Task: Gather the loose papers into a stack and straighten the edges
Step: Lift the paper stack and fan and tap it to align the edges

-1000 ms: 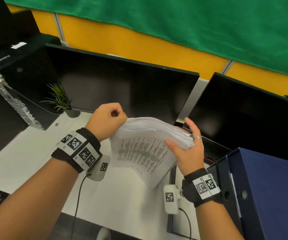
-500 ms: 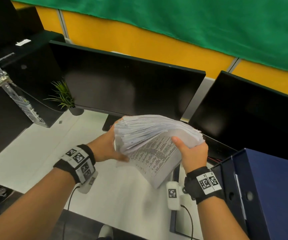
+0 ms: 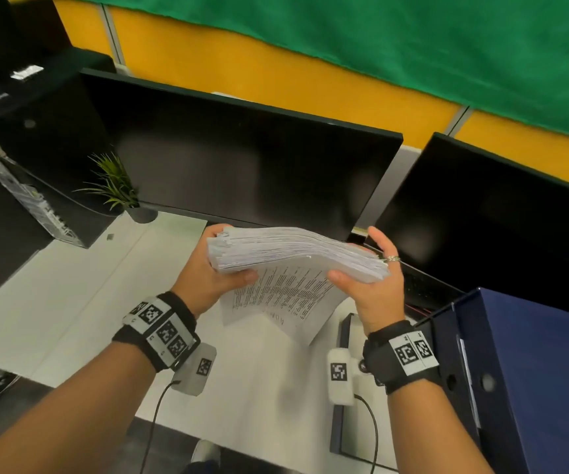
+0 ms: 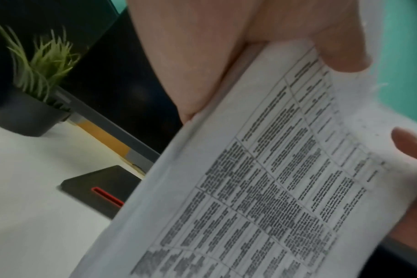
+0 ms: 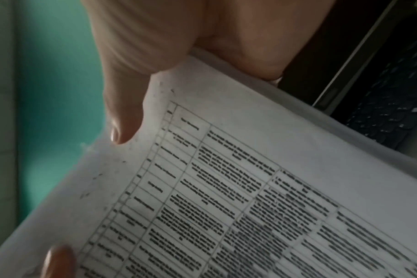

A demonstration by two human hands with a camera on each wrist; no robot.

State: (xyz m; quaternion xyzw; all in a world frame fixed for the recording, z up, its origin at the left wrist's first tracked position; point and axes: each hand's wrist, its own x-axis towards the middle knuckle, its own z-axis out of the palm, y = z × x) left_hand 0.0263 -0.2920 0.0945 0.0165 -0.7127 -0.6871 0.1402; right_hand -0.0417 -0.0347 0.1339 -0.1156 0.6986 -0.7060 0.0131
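Observation:
A thick stack of printed papers (image 3: 293,249) is held in the air above the white desk (image 3: 71,302), its upper edge facing me and bowed. My left hand (image 3: 208,271) grips the stack's left end, thumb on the near side and fingers behind. My right hand (image 3: 372,278) grips the right end, thumb on the near side, ringed finger raised behind. The nearest sheet with printed tables (image 3: 283,299) hangs lower and skewed out of the stack. That table sheet (image 4: 262,188) fills the left wrist view beside my left thumb, and the sheet (image 5: 226,197) fills the right wrist view.
Two dark monitors (image 3: 242,165) (image 3: 498,217) stand behind the stack. A small potted plant (image 3: 115,189) sits at the back left. A dark blue binder box (image 3: 532,371) stands at the right. A black monitor base (image 4: 100,188) and keyboard (image 5: 393,112) lie below.
My left hand moved from above the stack's left corner to gripping its left end. The stack rose and turned so its edge runs level between both hands.

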